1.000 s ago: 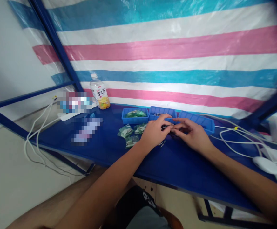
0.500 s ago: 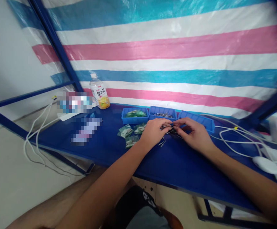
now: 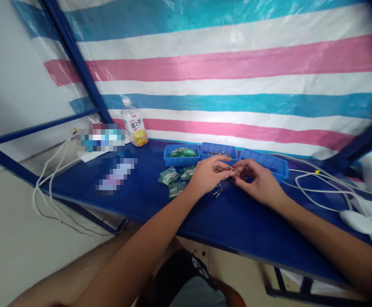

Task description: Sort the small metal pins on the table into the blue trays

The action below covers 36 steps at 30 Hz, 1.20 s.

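Both my hands meet over the blue table [image 3: 141, 194] just in front of three small blue trays. My left hand [image 3: 207, 175] is curled, its fingertips pinched on small thin metal pins. My right hand [image 3: 256, 181] faces it, fingers bent and pinched at the same spot. A few loose pins [image 3: 218, 192] lie on the table under my hands. The middle tray [image 3: 218, 150] holds more metal pins. The left tray [image 3: 181, 154] holds small green packets, and several green packets [image 3: 175, 178] lie beside my left hand. The right tray [image 3: 265, 163] is partly hidden by my right hand.
A drink bottle [image 3: 134, 125] stands at the back left by blurred items. White cables [image 3: 314, 187] and a white mouse-like device [image 3: 357, 221] lie at the right. More white cables [image 3: 50, 179] hang off the left edge. A striped tarp hangs behind the table.
My hands have stayed in the same spot, their fingers working the pins; the dark bundle of pins seen between them earlier is now mostly hidden in the fingers.
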{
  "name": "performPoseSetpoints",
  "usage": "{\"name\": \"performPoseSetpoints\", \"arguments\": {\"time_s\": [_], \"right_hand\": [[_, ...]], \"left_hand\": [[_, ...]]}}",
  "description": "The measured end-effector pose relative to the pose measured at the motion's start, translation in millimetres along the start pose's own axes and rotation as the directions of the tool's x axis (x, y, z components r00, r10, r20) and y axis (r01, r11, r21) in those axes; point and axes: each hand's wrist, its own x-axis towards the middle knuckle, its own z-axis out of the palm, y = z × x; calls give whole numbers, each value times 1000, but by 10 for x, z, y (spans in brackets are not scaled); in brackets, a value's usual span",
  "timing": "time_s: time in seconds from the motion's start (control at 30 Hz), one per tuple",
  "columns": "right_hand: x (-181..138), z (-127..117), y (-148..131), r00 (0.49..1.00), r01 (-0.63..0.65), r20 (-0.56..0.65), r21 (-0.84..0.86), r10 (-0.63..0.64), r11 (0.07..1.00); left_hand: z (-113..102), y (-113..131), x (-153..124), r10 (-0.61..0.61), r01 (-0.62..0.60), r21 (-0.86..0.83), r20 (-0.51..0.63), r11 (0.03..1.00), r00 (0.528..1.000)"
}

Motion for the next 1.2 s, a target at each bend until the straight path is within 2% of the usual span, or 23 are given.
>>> {"name": "performPoseSetpoints", "arguments": {"time_s": [0.1, 0.2, 0.4, 0.5, 0.63, 0.77, 0.9, 1.03, 1.2], "right_hand": [[-1, -2, -15, 1000, 13, -8, 22, -13, 1000], [8, -31, -36, 1000, 24, -6, 10, -24, 1000], [17, -84, -28, 995, -29, -99, -145, 14, 989], [28, -83, 12, 996, 37, -78, -174, -51, 984], [42, -67, 49, 992, 98, -61, -151, -108, 984], [35, -37, 46, 994, 111, -1, -81, -111, 991], [15, -15, 19, 995, 85, 54, -35, -83, 996], [5, -16, -6, 1000, -5, 6, -20, 5, 1000], [16, -44, -14, 998, 43, -36, -78, -46, 996]], "left_hand": [[8, 26, 0, 0, 0, 10, -12, 1000, 1000], [8, 74, -24, 49, -42, 113, -59, 993, 997], [-2, 92, -67, 62, -75, 242, 60, 967, 996], [2, 51, -51, 98, -115, 276, 76, 954, 992], [3, 9, -23, 114, -122, 237, 46, 964, 992], [-2, 0, -13, 89, -86, 155, -11, 984, 996], [-9, 7, -16, 73, -61, 142, -78, 988, 994], [-5, 24, -29, 43, -19, 162, -145, 987, 988], [-4, 55, -40, 55, -24, 241, -119, 970, 991]]}}
